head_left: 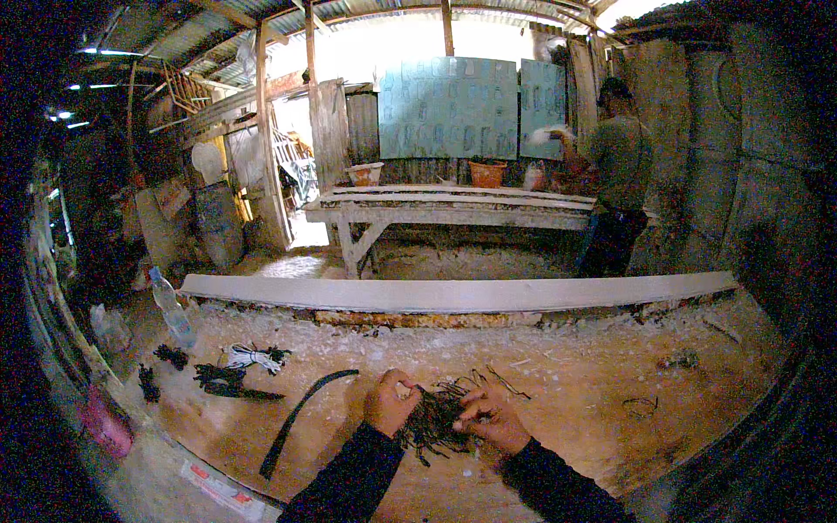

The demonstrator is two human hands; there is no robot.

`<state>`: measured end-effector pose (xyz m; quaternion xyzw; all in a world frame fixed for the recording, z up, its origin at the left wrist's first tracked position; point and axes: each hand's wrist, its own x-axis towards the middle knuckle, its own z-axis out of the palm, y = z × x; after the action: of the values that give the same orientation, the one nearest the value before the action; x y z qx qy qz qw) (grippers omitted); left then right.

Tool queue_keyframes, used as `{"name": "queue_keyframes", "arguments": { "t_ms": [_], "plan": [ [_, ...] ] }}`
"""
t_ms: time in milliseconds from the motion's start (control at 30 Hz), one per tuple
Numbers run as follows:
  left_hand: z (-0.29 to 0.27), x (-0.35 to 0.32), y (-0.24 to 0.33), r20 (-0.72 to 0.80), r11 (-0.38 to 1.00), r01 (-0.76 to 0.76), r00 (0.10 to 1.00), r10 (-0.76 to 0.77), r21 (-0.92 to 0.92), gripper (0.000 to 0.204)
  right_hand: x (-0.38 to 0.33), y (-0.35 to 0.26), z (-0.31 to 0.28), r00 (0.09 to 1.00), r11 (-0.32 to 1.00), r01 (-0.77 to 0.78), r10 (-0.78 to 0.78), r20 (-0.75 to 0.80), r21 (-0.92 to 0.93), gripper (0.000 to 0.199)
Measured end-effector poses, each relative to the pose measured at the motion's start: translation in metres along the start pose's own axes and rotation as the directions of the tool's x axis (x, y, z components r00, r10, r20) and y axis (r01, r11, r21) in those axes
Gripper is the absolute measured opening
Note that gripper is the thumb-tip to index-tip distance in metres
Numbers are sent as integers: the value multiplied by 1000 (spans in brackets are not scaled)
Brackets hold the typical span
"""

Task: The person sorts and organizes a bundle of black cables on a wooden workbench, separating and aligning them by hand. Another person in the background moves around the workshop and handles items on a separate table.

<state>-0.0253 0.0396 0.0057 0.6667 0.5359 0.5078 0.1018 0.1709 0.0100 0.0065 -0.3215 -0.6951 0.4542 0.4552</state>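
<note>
Both of my hands are at a tangled clump of thin dark strands on the wooden tabletop. My left hand is closed at the clump's left side, its thumb and fingers gripping the edge. On the right side my right hand bends its fingers in a pinch on some strands; the fingertips are partly hidden. A few loose strands stick out beyond the far side of the clump. Left of my left hand lies a long curved black strip.
Dark bundles, a white-tied bundle and a clear bottle are at the left. A long pale beam borders the table's far side. Beyond it, a person stands by a bench with orange tubs.
</note>
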Motion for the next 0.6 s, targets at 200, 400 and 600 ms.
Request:
{"name": "queue_keyframes", "arguments": {
  "t_ms": [200,400,600],
  "plan": [
    [12,2,-16,68,960,60,997,-43,-274,10,-4,-13,10,944,989,-93,49,325,119,12],
    [15,1,-25,205,887,211,969,-136,-411,7,0,-9,5,962,992,90,-109,249,87,13],
    [17,-5,-15,349,854,256,932,-94,-453,8,-5,-4,3,985,921,-171,173,27,351,13]
  ]
}}
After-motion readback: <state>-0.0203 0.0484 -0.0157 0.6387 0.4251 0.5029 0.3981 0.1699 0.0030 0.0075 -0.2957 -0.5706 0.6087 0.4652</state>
